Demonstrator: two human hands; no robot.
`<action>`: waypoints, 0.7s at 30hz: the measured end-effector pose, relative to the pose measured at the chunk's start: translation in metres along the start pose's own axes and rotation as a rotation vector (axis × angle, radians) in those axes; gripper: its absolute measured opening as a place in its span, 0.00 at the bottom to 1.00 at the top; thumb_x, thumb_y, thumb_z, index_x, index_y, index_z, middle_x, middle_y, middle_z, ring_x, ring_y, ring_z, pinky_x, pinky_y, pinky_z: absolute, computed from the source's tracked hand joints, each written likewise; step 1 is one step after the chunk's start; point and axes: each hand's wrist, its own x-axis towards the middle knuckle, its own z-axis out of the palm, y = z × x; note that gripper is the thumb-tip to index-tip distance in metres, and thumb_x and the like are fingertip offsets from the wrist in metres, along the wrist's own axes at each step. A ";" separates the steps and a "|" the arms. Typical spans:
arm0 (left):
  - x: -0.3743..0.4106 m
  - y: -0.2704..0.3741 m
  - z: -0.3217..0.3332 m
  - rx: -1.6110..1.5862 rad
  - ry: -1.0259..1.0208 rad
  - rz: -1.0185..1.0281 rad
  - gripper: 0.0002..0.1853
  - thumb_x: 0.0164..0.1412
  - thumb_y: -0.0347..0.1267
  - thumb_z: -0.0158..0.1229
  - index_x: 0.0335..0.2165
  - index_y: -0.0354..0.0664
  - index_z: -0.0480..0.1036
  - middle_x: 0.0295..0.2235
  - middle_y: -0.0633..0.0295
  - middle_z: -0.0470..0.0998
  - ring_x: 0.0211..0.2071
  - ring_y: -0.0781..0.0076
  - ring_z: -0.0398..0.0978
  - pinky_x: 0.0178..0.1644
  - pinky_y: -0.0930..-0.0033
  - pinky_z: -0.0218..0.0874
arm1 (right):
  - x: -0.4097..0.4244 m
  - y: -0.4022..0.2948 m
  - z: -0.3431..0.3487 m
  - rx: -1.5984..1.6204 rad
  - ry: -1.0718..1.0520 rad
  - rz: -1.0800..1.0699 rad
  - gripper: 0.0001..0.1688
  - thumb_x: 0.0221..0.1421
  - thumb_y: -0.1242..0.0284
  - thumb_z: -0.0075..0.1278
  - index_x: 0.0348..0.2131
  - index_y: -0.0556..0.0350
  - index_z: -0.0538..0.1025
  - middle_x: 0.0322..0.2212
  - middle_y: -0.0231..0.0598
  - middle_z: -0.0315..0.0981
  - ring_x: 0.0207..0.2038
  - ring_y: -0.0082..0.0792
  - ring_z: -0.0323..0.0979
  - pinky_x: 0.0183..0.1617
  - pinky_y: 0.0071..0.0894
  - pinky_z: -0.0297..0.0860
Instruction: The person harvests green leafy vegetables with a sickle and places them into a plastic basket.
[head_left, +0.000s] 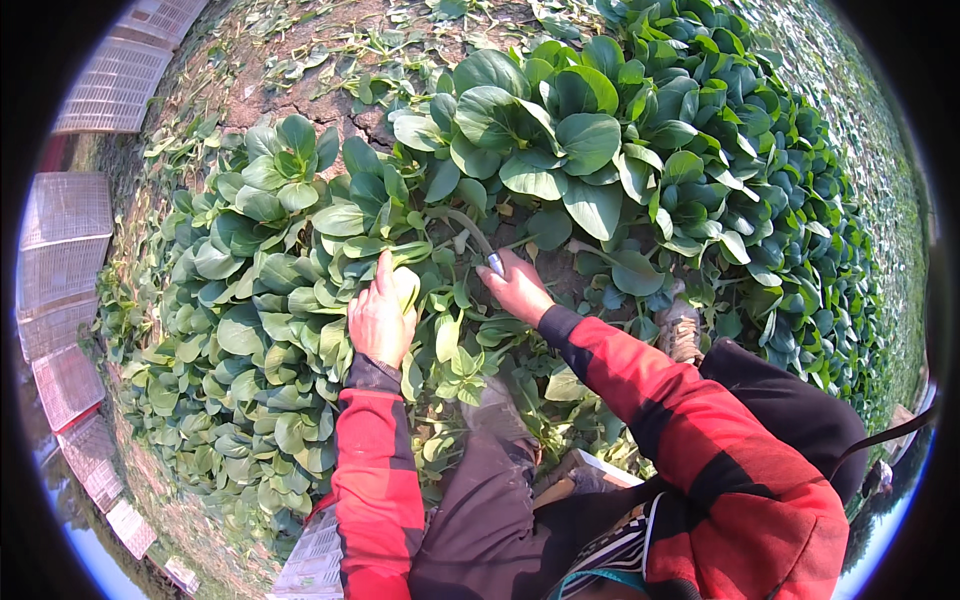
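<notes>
My left hand (381, 321) is closed around a head of bok choy (406, 288), its pale stalk base showing beside my fingers. My index finger points along the green stalks, while the other fingertips are partly hidden beneath. In my right hand (517, 289) is a sickle (471, 227), gripped near the silvery collar of its handle. Its curved blade reaches up and left, low among the leaves, and its tip is hard to make out. Directly ahead of the blade stands a large leafy bok choy plant (525, 139).
Dense bok choy (750, 165) grows along the right. More bok choy heads (247, 330) crowd the left. Plastic crates (67, 210) line the far left, with another crate (311, 559) by my left sleeve. My shoes (499, 412) stand among leaves. Loose leaves litter cracked soil (322, 109) ahead.
</notes>
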 end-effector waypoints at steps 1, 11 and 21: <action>-0.003 0.006 -0.003 -0.054 0.017 0.012 0.47 0.37 0.28 0.65 0.55 0.43 0.50 0.40 0.53 0.72 0.37 0.56 0.71 0.42 0.58 0.59 | 0.001 0.004 -0.002 0.137 0.008 -0.009 0.17 0.54 0.61 0.47 0.31 0.58 0.68 0.20 0.40 0.68 0.18 0.29 0.65 0.22 0.30 0.62; -0.044 0.047 -0.029 -0.369 -0.038 0.200 0.46 0.39 0.29 0.64 0.57 0.42 0.50 0.37 0.51 0.73 0.36 0.50 0.72 0.43 0.58 0.61 | -0.025 -0.037 -0.018 0.895 -0.033 0.194 0.17 0.52 0.66 0.53 0.36 0.56 0.66 0.18 0.32 0.68 0.09 0.15 0.58 0.10 0.14 0.55; -0.037 0.053 -0.038 -0.232 0.151 0.466 0.43 0.32 0.27 0.65 0.52 0.44 0.58 0.44 0.55 0.68 0.45 0.57 0.67 0.52 0.52 0.54 | -0.042 -0.052 -0.008 1.108 -0.247 0.293 0.07 0.54 0.71 0.47 0.27 0.53 0.66 0.12 0.24 0.60 0.11 0.13 0.57 0.11 0.15 0.51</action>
